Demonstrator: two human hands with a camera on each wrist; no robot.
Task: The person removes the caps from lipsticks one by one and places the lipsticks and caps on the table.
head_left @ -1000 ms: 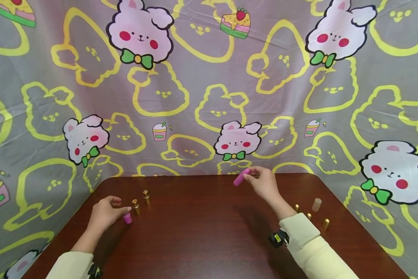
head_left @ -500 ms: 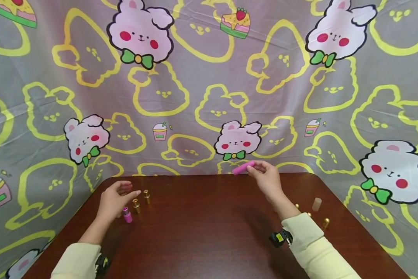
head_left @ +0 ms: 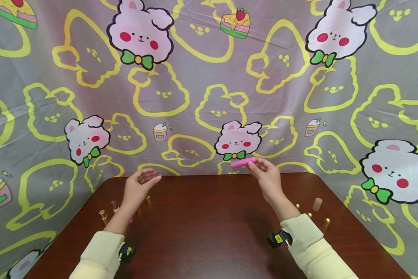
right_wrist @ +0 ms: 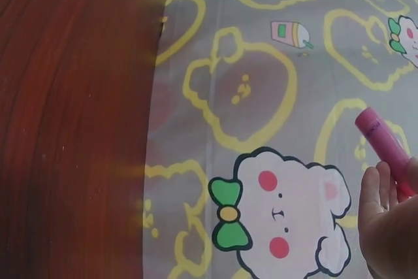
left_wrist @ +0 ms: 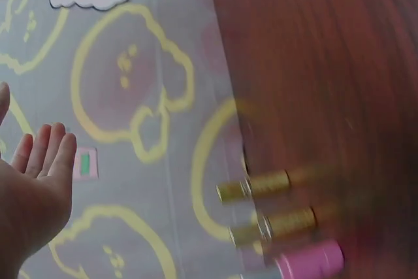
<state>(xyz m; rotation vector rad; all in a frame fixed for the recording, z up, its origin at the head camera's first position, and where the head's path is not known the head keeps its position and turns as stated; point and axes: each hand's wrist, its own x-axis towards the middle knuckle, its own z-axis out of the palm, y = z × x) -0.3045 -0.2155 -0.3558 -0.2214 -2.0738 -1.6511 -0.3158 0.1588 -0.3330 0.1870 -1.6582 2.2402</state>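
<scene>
My right hand (head_left: 269,184) pinches a pink lipstick tube (head_left: 239,163) between thumb and fingers, above the table's far edge. The tube lies nearly level in the head view; small lettering shows on it in the right wrist view. My left hand (head_left: 136,190) is raised with loosely extended fingers and holds nothing. Below and beside it stand two gold lipstick tubes (left_wrist: 255,186) and a pink lipstick base (left_wrist: 313,261), clearest in the left wrist view. In the head view my left hand and forearm hide most of these.
Left of my left forearm stand another gold tube (head_left: 103,215) and a mauve one (head_left: 115,206). Several small gold pieces (head_left: 327,223) and a frosted cap (head_left: 317,204) stand at the table's right. A patterned cloth (head_left: 191,97) hangs behind the brown table (head_left: 202,232).
My left hand has left the pink base standing and moved up and to the right. My right hand has tilted the pink lipstick tube from slanted to nearly level and raised it slightly.
</scene>
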